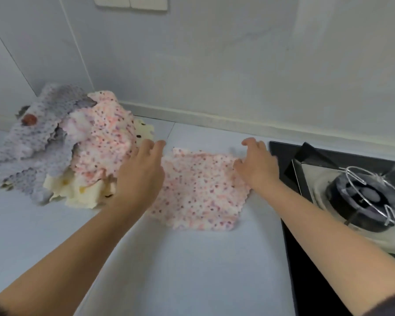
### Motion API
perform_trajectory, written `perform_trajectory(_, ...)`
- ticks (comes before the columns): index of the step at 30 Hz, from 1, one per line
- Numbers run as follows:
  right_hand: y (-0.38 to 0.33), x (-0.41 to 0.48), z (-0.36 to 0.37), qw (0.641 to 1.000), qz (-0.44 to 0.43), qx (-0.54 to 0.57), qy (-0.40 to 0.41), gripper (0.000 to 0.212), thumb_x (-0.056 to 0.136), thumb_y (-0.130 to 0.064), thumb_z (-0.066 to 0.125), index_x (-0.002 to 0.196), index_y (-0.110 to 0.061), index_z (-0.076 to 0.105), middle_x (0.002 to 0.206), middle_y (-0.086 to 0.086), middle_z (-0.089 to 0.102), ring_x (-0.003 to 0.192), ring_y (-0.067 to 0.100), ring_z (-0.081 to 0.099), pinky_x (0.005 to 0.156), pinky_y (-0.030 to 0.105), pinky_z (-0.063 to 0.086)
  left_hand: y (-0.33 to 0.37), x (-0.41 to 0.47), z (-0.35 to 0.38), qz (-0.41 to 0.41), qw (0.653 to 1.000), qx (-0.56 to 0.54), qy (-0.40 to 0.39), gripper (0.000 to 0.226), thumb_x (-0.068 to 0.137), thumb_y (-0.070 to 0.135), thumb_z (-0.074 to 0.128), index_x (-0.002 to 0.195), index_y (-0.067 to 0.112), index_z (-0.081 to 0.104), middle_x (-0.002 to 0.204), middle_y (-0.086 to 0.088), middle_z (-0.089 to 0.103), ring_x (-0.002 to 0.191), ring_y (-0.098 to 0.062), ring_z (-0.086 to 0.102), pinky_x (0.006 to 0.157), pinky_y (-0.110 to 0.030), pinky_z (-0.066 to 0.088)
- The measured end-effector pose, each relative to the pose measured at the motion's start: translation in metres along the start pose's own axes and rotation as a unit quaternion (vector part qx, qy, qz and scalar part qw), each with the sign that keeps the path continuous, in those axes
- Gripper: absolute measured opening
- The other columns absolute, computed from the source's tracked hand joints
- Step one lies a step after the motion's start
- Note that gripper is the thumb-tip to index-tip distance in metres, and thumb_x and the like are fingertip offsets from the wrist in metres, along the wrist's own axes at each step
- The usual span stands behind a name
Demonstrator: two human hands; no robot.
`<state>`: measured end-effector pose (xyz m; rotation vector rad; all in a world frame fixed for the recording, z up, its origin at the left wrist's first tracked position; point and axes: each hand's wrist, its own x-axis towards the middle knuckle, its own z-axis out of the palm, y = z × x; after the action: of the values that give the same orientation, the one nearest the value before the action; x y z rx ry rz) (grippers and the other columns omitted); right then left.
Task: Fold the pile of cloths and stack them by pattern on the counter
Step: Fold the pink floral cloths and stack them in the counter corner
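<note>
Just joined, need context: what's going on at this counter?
A person is working on cloths with bare hands. One pink-speckled cloth lies spread flat on the counter. The left hand is at its left edge, fingers relaxed; the right hand is on its far right corner, grip unclear. The unfolded pile sits to the left, a gas burner to the right. No folded stack shows yet.

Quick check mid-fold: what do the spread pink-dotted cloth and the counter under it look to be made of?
Pink-dotted cloth: soft, fleecy fabric, likely microfibre or coral fleece; matte, fuzzy nap and a wavy cut edge. The exact fibre is unclear.
Counter: hard, smooth pale slab, perhaps stone or laminate; slight sheen and a thin seam line.
</note>
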<state>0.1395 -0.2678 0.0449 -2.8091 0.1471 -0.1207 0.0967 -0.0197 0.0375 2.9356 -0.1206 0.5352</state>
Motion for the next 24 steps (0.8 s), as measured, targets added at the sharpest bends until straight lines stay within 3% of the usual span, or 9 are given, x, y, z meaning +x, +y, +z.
perform_trajectory(2,-0.002,-0.011,0.004,0.988,-0.114,-0.074,0.074,0.038,0.092,-0.020,0.053,0.129,-0.021,0.048,0.128,0.003,0.047,0.113,0.025,0.049,0.092,0.037,0.035,0.002,-0.007,0.009,0.132,0.990,0.016,0.051,0.034,0.081,0.003,0.063,0.113,0.012,0.060,0.109,-0.009,0.058,0.091,-0.030,0.059,0.075,-0.043,0.049)
perform_trajectory(4,-0.004,-0.025,0.013,0.981,-0.178,-0.046,0.062,0.030,0.093,-0.016,0.049,0.123,-0.017,0.054,0.124,0.003,0.050,0.108,0.023,0.050,0.085,0.035,0.041,0.005,-0.015,0.017,0.212,0.977,-0.008,-0.001,0.027,0.089,0.015,0.060,0.116,0.015,0.062,0.119,-0.007,0.059,0.106,-0.029,0.057,0.087,-0.042,0.045)
perform_trajectory(6,-0.005,-0.040,0.025,0.979,-0.198,-0.036,0.006,0.029,0.096,-0.023,0.045,0.122,-0.017,0.055,0.123,0.003,0.051,0.110,0.023,0.049,0.086,0.037,0.045,0.005,-0.027,0.026,0.201,0.974,-0.032,-0.098,0.039,0.100,0.029,0.043,0.137,0.018,0.048,0.143,-0.005,0.044,0.129,-0.024,0.043,0.104,-0.037,0.035)
perform_trajectory(8,-0.003,-0.053,0.032,0.977,-0.202,-0.053,-0.037,0.034,0.097,-0.028,0.041,0.126,-0.018,0.054,0.128,0.004,0.051,0.115,0.024,0.048,0.094,0.039,0.043,0.006,-0.038,0.027,0.172,0.975,-0.035,-0.136,0.045,0.102,0.034,0.033,0.145,0.019,0.038,0.150,-0.003,0.036,0.135,-0.021,0.036,0.110,-0.035,0.031)
perform_trajectory(12,0.009,-0.095,0.032,0.973,-0.229,-0.008,0.023,0.035,0.096,-0.014,0.042,0.128,-0.015,0.055,0.135,0.003,0.049,0.121,0.022,0.046,0.099,0.037,0.039,0.014,-0.071,0.014,0.149,0.985,-0.054,-0.066,0.045,0.096,0.045,0.043,0.134,0.021,0.049,0.137,0.001,0.048,0.121,-0.020,0.049,0.097,-0.037,0.042)
perform_trajectory(14,0.013,-0.120,0.030,0.971,-0.234,0.027,0.042,0.032,0.095,-0.012,0.042,0.122,-0.016,0.059,0.125,0.001,0.052,0.115,0.021,0.050,0.096,0.037,0.041,0.015,-0.096,0.006,0.175,0.977,-0.122,-0.012,0.048,0.087,0.055,0.050,0.122,0.023,0.057,0.123,0.004,0.055,0.111,-0.015,0.052,0.093,-0.036,0.044)
perform_trajectory(16,0.015,-0.136,0.028,0.970,-0.234,0.069,0.014,0.027,0.095,-0.014,0.043,0.116,-0.018,0.061,0.111,-0.004,0.053,0.104,0.017,0.053,0.094,0.037,0.044,0.013,-0.112,0.003,0.224,0.959,-0.171,-0.027,0.045,0.081,0.060,0.052,0.106,0.025,0.063,0.106,0.007,0.058,0.099,-0.012,0.054,0.088,-0.032,0.045)
perform_trajectory(20,0.014,-0.169,0.028,0.960,-0.250,0.116,-0.054,0.040,0.088,-0.035,0.057,0.127,-0.029,0.052,0.125,-0.011,0.052,0.113,0.007,0.052,0.101,0.034,0.042,0.018,-0.124,0.002,0.165,0.957,-0.236,-0.009,0.016,0.092,0.029,0.060,0.085,0.015,0.064,0.084,0.004,0.063,0.080,-0.015,0.057,0.075,-0.031,0.046)
perform_trajectory(24,0.002,-0.182,0.030,0.965,-0.259,0.001,0.033,0.049,0.089,-0.027,0.053,0.136,-0.031,0.039,0.134,-0.009,0.051,0.113,0.016,0.054,0.087,0.033,0.045,0.017,-0.128,0.005,0.141,0.955,-0.261,0.020,0.038,0.098,0.034,0.047,0.072,0.008,0.052,0.062,-0.002,0.056,0.062,-0.022,0.051,0.063,-0.037,0.040)
